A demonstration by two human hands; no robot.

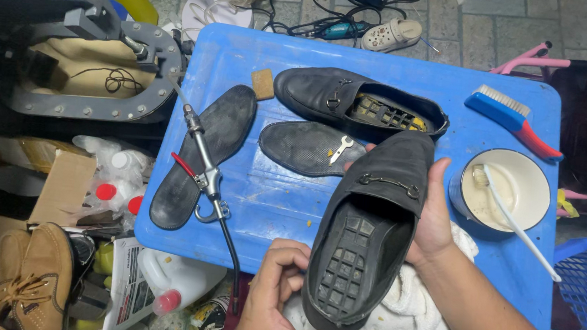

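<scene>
Both hands hold a black loafer (pixel 373 230) at the lower middle of the frame, its opening turned up so the gridded inside shows. The left hand (pixel 281 296) curls around the heel end from below, fingers bent against the rim; the right hand (pixel 435 218) cups the toe side, thumb on the upper near the metal bar. A white cloth (pixel 408 319) lies beneath the shoe. On the blue worktop (pixel 269 198), a second loafer (pixel 357 103) lies at upper centre, with 2 black insoles (pixel 205 153) left of it. An air blow gun (pixel 207 171) rests across the larger insole. At the right stand a white bowl (pixel 510 189) with a toothbrush (pixel 517 222) and a blue scrubbing brush (pixel 510 114).
</scene>
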